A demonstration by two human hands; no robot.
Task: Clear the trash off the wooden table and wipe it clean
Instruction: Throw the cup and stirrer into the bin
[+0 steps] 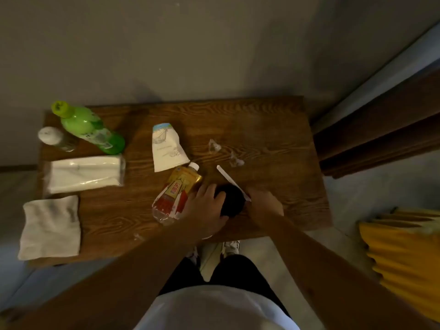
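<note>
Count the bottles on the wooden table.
3: a green bottle at the far left corner, a white-capped bottle beside it, and a crushed bottle lying by the left hand.

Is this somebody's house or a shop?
Probably a room at home: a small wooden table pushed against a plain grey wall, with a tissue pack and a green bottle on it.
</note>
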